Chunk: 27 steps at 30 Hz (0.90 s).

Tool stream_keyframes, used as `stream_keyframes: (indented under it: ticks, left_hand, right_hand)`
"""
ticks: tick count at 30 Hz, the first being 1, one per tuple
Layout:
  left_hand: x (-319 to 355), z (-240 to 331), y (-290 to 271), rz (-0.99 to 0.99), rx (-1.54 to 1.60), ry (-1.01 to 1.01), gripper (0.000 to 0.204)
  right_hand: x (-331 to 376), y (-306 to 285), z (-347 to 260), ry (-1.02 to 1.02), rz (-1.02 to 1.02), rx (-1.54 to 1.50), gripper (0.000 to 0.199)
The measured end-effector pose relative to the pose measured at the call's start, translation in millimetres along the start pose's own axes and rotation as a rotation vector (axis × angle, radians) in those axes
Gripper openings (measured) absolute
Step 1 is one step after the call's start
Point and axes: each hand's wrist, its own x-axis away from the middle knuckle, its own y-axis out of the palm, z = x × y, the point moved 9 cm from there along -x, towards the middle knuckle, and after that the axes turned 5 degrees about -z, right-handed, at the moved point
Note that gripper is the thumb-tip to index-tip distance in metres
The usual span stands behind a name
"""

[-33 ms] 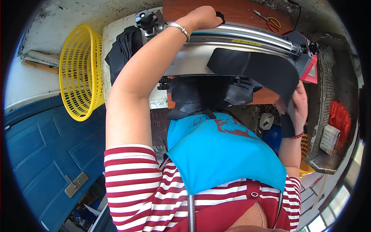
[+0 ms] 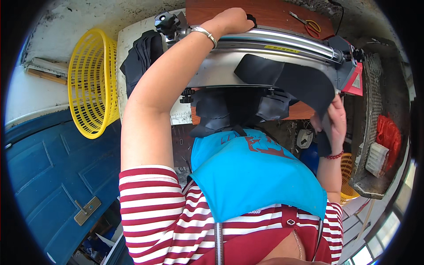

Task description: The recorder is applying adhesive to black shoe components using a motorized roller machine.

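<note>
Head view: the right fingers (image 2: 338, 115) are bending round a black strip (image 2: 304, 84), its far end lying leftward of them on a metal plate (image 2: 216, 66); the left fingers (image 2: 242, 21) are curling closely round a black handle (image 2: 251, 20).

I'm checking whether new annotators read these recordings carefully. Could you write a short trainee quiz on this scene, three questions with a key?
1. True or false: the scissors lie on the reddish-brown wooden surface.
2. What does the right hand hold? A) the scissors; B) one end of a black sheet; C) a red bag.
3. Fill in the colour: the slotted basket at the left of the picture is ____.

Key: 1. True. 2. B; the sheet bends down to the hand. 3. Yellow.
</note>
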Motion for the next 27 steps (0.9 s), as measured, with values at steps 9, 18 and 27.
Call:
stream_keyframes:
  ticks: [9,18,27]
  left_hand:
    - [12,5,4,-0.036,-0.091,-0.009,0.058]
    - [18,5,7,-0.154,-0.182,-0.055,0.075]
    - [-2,-16,9,-0.200,-0.049,-0.120,0.061]
  right_hand:
    - [35,-19,91,0.112,0.093,-0.223,0.022]
    - [41,4,136,0.202,0.061,-0.309,0.016]
    - [23,-3,158,0.188,0.057,-0.279,0.022]
